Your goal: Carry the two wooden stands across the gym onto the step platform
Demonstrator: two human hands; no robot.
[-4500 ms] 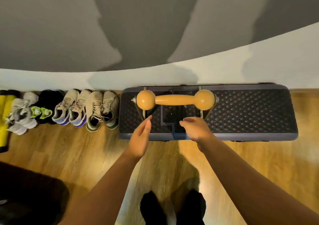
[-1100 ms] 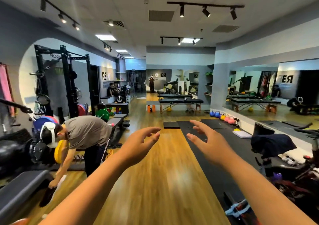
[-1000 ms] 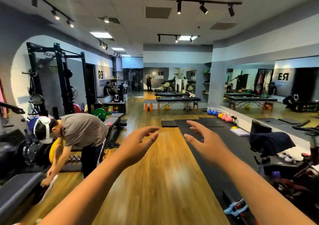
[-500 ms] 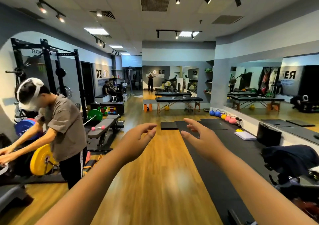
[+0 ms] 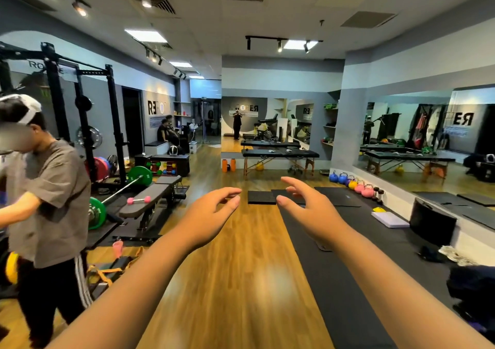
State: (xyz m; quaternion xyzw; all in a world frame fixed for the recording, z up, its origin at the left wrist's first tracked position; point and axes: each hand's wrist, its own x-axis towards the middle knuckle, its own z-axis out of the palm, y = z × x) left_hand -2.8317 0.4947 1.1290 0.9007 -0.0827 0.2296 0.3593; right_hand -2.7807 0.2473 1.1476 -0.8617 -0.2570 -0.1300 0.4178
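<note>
While outstretched, both hands curl loosely, empty

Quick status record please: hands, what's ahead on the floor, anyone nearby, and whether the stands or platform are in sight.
left hand: empty, fingers open, held out front
right hand: empty, fingers open, held out front
floor: bare wood lane straight ahead
mat: long black strip, right of lane
bench: left of lane, pink dumbbell on it
person: close on the left, bent over
kettlebells: row by right wall
stands: not in view
platform: not in view
</note>
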